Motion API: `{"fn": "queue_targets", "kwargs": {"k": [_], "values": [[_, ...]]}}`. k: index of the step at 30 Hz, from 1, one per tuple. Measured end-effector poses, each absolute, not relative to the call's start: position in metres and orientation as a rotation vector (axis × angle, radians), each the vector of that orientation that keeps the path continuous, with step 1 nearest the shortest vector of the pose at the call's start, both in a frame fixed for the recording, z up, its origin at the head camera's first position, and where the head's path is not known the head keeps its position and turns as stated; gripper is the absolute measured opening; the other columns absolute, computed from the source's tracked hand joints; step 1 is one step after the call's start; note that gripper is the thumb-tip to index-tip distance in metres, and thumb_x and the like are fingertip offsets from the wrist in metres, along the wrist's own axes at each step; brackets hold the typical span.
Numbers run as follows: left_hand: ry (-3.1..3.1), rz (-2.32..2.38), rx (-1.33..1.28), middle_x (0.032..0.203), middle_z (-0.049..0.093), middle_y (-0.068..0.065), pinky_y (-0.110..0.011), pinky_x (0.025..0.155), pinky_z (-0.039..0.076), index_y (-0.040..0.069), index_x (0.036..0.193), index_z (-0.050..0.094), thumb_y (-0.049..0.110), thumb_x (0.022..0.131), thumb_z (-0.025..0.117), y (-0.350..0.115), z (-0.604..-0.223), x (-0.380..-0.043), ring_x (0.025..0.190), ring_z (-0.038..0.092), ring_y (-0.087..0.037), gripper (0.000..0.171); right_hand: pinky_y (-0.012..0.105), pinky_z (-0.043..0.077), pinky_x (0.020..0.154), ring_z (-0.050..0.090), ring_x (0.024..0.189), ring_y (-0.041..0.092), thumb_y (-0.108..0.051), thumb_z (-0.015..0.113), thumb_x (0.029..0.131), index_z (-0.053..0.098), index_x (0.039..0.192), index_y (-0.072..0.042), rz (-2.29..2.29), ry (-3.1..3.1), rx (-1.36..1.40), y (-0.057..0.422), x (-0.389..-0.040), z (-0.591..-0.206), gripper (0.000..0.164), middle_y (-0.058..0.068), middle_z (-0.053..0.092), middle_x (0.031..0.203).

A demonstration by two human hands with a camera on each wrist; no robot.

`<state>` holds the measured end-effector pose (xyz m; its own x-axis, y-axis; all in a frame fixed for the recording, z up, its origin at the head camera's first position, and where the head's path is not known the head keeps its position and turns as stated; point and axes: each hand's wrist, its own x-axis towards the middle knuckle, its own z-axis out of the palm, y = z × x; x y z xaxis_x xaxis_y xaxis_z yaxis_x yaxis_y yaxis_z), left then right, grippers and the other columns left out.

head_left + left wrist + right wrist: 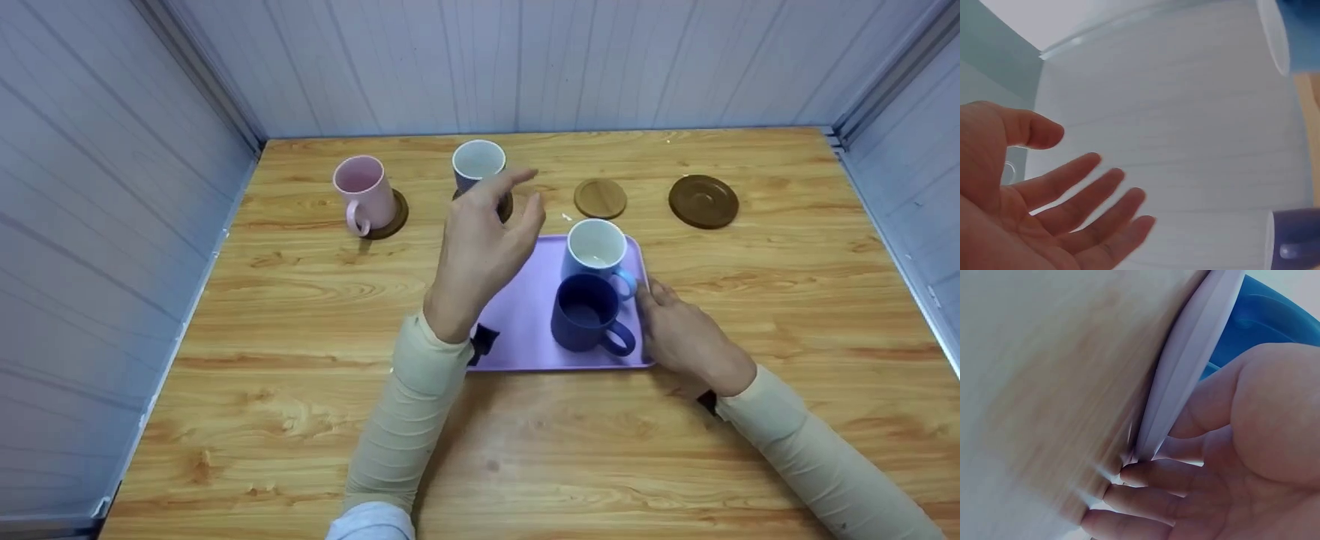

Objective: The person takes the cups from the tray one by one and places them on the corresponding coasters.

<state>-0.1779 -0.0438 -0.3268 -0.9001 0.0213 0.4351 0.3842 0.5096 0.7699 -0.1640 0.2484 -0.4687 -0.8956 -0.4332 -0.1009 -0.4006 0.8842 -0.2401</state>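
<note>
My left hand hovers over the left part of the lilac tray, thumb and fingers spread apart with nothing between them. Just beyond its fingers stands a dark purple mug with a pale inside, on a coaster. At the tray's right edge, my right hand grips the rim, its thumb on the inner side in the right wrist view. On the tray, a light blue mug and a dark blue mug stand one behind the other, handles toward the right hand.
A pink mug stands on a brown coaster at the back left. Behind the tray lie a light wooden coaster and a dark brown one. Panel walls border the table at the back and sides.
</note>
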Motion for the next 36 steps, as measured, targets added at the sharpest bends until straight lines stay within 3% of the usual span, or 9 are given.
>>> {"fn": "queue_targets", "kwargs": {"k": [2, 4, 7, 13, 21, 30, 36], "values": [[-2.426, -1.325, -0.388, 0.109, 0.074, 0.001, -0.022, 0.092, 0.051, 0.01, 0.13, 0.072, 0.019, 0.098, 0.066, -0.043, -0.324, -0.17, 0.103, 0.065, -0.006, 0.034, 0.071, 0.041, 0.105, 0.04, 0.139, 0.06, -0.009, 0.052, 0.099, 0.033, 0.155, 0.014, -0.327, 2.896, -0.644, 0.248, -0.164, -0.469, 0.063, 0.042, 0.035, 0.154], [-2.462, -1.28, -0.444, 0.132, 0.07, 0.0, -0.026, 0.108, 0.046, 0.01, 0.132, 0.071, 0.018, 0.098, 0.065, -0.042, -0.323, -0.164, 0.126, 0.06, -0.008, 0.035, 0.071, 0.04, 0.107, 0.039, 0.139, 0.06, -0.009, 0.053, 0.098, 0.031, 0.155, 0.014, -0.33, 2.89, -0.641, 0.248, -0.165, -0.468, 0.065, 0.042, 0.034, 0.154], [-2.525, -1.199, -0.49, 0.139, 0.066, -0.003, -0.031, 0.114, 0.042, 0.011, 0.136, 0.069, 0.019, 0.099, 0.064, -0.042, -0.326, -0.159, 0.134, 0.056, -0.014, 0.038, 0.07, 0.039, 0.108, 0.039, 0.14, 0.06, -0.009, 0.053, 0.098, 0.031, 0.155, 0.014, -0.332, 2.894, -0.627, 0.249, -0.165, -0.468, 0.065, 0.042, 0.034, 0.155], [-2.627, -1.011, -0.467, 0.148, 0.059, -0.01, -0.041, 0.117, 0.041, 0.013, 0.138, 0.068, 0.017, 0.097, 0.064, -0.051, -0.351, -0.159, 0.14, 0.051, -0.023, 0.041, 0.072, 0.04, 0.105, 0.038, 0.141, 0.058, -0.009, 0.049, 0.101, 0.031, 0.156, 0.011, -0.33, 2.898, -0.606, 0.248, -0.165, -0.468, 0.062, 0.039, 0.034, 0.157], [-2.719, -0.909, -0.385, 0.153, 0.052, -0.022, -0.055, 0.119, 0.035, 0.009, 0.139, 0.067, 0.016, 0.096, 0.065, -0.073, -0.393, -0.165, 0.142, 0.047, -0.044, 0.044, 0.071, 0.041, 0.105, 0.041, 0.138, 0.059, -0.01, 0.047, 0.102, 0.032, 0.155, 0.013, -0.3, 2.903, -0.62, 0.248, -0.165, -0.469, 0.06, 0.041, 0.035, 0.155], [-2.964, -0.765, -0.206, 0.159, 0.04, -0.027, -0.075, 0.114, 0.026, 0.013, 0.151, 0.056, 0.027, 0.099, 0.064, -0.091, -0.426, -0.171, 0.148, 0.033, -0.052, 0.054, 0.071, 0.04, 0.106, 0.039, 0.14, 0.059, -0.011, 0.047, 0.101, 0.031, 0.156, 0.012, -0.291, 2.881, -0.6, 0.247, -0.166, -0.47, 0.061, 0.04, 0.035, 0.155], [-3.156, -0.737, -0.125, 0.163, 0.028, -0.032, -0.075, 0.117, 0.02, 0.014, 0.159, 0.044, 0.034, 0.1, 0.064, -0.101, -0.437, -0.178, 0.151, 0.024, -0.054, 0.066, 0.073, 0.04, 0.105, 0.039, 0.14, 0.059, -0.011, 0.048, 0.101, 0.031, 0.157, 0.011, -0.292, 2.888, -0.594, 0.248, -0.165, -0.47, 0.062, 0.039, 0.035, 0.156]]}}
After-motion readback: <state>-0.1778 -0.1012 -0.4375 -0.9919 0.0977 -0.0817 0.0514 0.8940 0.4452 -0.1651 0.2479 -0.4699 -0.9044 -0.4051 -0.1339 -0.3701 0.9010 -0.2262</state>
